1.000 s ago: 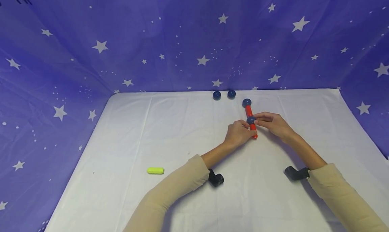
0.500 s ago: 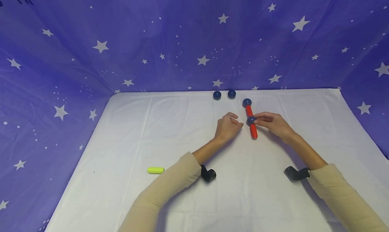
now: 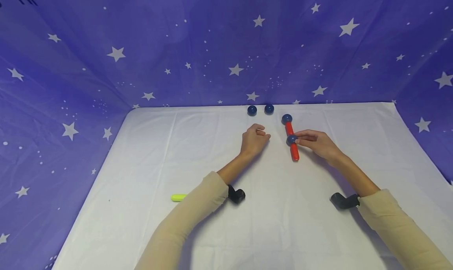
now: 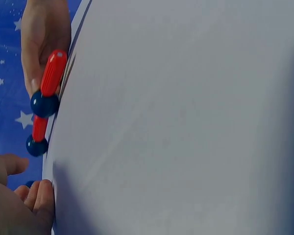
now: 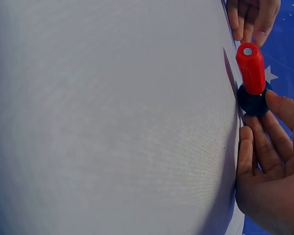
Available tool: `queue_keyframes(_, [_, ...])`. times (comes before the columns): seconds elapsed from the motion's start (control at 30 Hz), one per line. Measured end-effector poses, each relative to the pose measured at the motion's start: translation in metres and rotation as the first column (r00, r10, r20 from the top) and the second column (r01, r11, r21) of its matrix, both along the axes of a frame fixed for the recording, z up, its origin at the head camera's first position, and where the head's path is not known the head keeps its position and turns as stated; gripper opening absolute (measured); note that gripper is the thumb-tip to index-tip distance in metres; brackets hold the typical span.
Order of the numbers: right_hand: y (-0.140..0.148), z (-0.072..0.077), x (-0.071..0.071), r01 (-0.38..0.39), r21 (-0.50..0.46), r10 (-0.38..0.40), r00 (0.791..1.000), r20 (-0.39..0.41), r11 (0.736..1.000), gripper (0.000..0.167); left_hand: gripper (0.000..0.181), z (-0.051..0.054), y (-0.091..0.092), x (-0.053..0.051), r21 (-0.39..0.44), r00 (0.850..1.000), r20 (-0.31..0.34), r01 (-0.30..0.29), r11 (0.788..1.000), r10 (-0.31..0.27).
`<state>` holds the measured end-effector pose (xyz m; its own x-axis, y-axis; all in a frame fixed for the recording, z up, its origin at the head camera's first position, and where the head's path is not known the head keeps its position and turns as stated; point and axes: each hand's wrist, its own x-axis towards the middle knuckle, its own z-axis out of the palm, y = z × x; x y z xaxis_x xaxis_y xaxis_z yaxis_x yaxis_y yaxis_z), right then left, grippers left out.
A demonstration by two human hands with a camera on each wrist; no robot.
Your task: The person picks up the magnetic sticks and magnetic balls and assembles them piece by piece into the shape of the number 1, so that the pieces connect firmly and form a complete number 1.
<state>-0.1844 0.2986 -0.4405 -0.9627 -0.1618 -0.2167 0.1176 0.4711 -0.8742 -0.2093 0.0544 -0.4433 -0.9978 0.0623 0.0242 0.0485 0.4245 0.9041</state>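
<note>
R hand's (image 3: 320, 146) pinching mid ball (image 3: 291, 140) between red rods (image 3: 295, 153); L hand's (image 3: 253, 141) curling loosely, empty, left of mid ball. Prob. assembling; next likely needing spare ball (image 3: 269, 109).

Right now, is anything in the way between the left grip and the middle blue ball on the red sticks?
Nothing visible: in the head view, only white cloth shows between the left grip and the middle blue ball, which the right grip pinches from the other side. The two loose blue balls sit farther back.
</note>
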Motion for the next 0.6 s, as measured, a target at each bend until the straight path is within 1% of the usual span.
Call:
queue_keyframes(0.07, [0.000,0.000,-0.001,-0.002,0.000,0.002,1.000,0.004,1.000,0.050,0.031,0.000,-0.003,-0.003,0.005,1.000,0.002,-0.008,1.000,0.008])
queue_keyframes(0.1, [-0.001,0.003,0.001,-0.004,0.001,0.004,1.000,0.008,1.000,0.049,0.032,0.000,-0.004,-0.004,0.006,1.000,0.004,-0.008,1.000,0.008])
queue_keyframes(0.13, [-0.001,0.003,0.000,-0.004,0.000,0.004,1.000,0.011,1.000,0.049,0.032,0.000,-0.006,-0.006,0.009,1.000,0.007,-0.010,1.000,0.010])
queue_keyframes(0.3, [-0.001,0.004,0.001,0.001,0.008,-0.001,1.000,0.013,1.000,0.051,0.032,0.000,-0.010,-0.010,0.004,1.000,0.008,-0.012,1.000,0.012])
queue_keyframes(0.33, [0.000,0.000,0.000,0.002,0.007,-0.002,1.000,0.009,1.000,0.052,0.031,0.000,-0.011,-0.011,0.003,1.000,0.007,-0.015,1.000,0.015])
queue_keyframes(0.47, [0.001,-0.002,-0.001,0.006,0.015,-0.006,1.000,0.010,1.000,0.051,0.031,-0.001,-0.014,-0.015,0.011,1.000,0.006,-0.029,1.000,0.029])
queue_keyframes(0.6, [0.002,-0.003,-0.003,0.003,0.011,-0.003,1.000,0.011,1.000,0.051,0.031,-0.001,-0.017,-0.022,0.020,0.999,0.015,-0.047,0.999,0.047])
